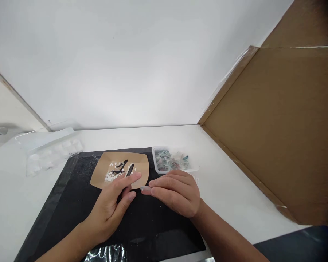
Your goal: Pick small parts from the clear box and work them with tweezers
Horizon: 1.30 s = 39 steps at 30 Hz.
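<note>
My left hand [113, 203] rests on a black mat [71, 203], fingers closed round black tweezers [129, 170] whose tip points at a brown paper tray [140, 162]. The tray holds small white pieces [110, 176] and a few black bits [119, 167]. My right hand [175, 193] lies beside the left, fingers curled, pinching a small pale piece [145, 188] at its fingertips, just in front of the tray's near edge.
A clear plastic box [157, 160] with several small coloured packets stands right of the tray. A clear compartment case [50, 149] lies at the back left. A brown cardboard panel [276, 138] walls the right side. A white wall rises behind the white table [235, 182].
</note>
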Available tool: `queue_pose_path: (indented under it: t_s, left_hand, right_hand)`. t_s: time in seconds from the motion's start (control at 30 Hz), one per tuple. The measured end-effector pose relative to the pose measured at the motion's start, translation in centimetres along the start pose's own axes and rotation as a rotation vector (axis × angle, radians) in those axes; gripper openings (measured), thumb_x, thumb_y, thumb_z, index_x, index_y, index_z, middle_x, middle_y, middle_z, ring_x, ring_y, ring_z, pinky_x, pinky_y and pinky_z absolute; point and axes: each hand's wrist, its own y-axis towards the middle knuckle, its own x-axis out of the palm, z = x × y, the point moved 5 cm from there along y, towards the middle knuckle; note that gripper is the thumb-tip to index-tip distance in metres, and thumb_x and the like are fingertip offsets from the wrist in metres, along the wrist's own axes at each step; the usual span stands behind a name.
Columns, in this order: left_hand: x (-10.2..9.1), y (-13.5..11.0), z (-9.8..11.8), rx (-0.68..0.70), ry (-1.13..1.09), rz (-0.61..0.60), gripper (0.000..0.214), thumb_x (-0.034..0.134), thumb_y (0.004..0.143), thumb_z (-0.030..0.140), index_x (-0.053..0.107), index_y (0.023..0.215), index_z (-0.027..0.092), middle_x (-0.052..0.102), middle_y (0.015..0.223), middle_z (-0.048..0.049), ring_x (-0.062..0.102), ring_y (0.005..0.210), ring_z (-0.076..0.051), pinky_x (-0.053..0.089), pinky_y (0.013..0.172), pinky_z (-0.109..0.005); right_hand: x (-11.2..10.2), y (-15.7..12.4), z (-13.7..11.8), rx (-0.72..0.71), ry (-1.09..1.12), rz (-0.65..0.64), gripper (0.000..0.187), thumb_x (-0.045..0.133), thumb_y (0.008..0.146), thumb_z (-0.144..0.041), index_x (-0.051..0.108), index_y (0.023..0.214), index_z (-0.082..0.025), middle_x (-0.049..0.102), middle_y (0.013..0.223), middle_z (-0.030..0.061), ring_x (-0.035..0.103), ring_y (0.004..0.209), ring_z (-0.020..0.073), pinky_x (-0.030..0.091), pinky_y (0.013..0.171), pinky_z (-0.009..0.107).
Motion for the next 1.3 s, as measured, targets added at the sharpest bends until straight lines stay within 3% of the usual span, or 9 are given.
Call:
queue_pose_path:
  t_s: [0.17,0.27,0.43,0.8,0.97,1.3]
  left_hand:
    - [0.4,0.5,0.8,0.042,0.024,-0.115,0.035,0.054,0.104,0.026,0.064,0.137,0.032,0.074,0.114,-0.0051,0.069,0.1,-0.02,0.056,0.089,-0.031]
    - [0.4,0.6,0.9,0.05,0.031,-0.139,0.032,0.055,0.104,0.025,0.064,0.134,0.031,0.073,0.1,-0.003,0.067,0.086,-0.018,0.055,0.078,-0.028]
    - [0.3,0.8,0.8,0.086,0.03,-0.095,0.023,0.061,0.101,0.023,0.067,0.123,0.029,0.055,0.072,0.0038,0.056,0.066,-0.013,0.047,0.064,-0.024]
    - [-0.3,0.6,0.5,0.153,0.05,-0.019,0.021,0.07,0.096,0.02,0.069,0.116,0.026,0.047,0.068,0.0056,0.051,0.061,-0.011,0.042,0.058,-0.023]
    - [-0.3,0.7,0.8,0.182,0.051,-0.024,0.02,0.07,0.095,0.016,0.071,0.113,0.026,0.048,0.07,0.0056,0.053,0.061,-0.01,0.042,0.058,-0.022]
    - [-0.1,0.8,1.2,0.161,0.086,-0.058,0.015,0.063,0.098,0.015,0.069,0.109,0.025,0.048,0.069,0.005,0.052,0.061,-0.011,0.04,0.058,-0.023]
  right_hand:
    - [0.2,0.7,-0.5,-0.054,0.006,-0.005,0.008,0.069,0.095,-0.016,0.072,0.1,-0.021,0.079,0.089,0.002,0.074,0.075,0.0129,0.055,0.06,0.024]
    - [0.3,0.8,-0.7,-0.068,0.001,-0.033,0.009,0.066,0.095,-0.014,0.071,0.097,-0.021,0.079,0.09,0.0024,0.075,0.075,0.0128,0.054,0.059,0.024]
    - [0.1,0.9,-0.8,-0.071,-0.002,-0.025,0.007,0.066,0.096,-0.014,0.07,0.094,-0.02,0.08,0.089,0.0031,0.074,0.072,0.0121,0.053,0.058,0.024]
    - [0.2,0.2,-0.3,-0.024,-0.013,-0.042,0.007,0.066,0.097,-0.018,0.071,0.094,-0.021,0.079,0.089,0.0011,0.071,0.07,0.0116,0.047,0.056,0.026]
    - [0.5,-0.3,0.1,0.019,0.02,-0.095,0.008,0.065,0.099,-0.021,0.071,0.104,-0.022,0.079,0.091,0.0009,0.069,0.07,0.0114,0.045,0.058,0.026]
    - [0.6,-0.1,0.2,0.041,0.058,-0.108,0.005,0.069,0.097,-0.019,0.072,0.101,-0.019,0.078,0.089,0.0014,0.068,0.071,0.0114,0.043,0.06,0.027]
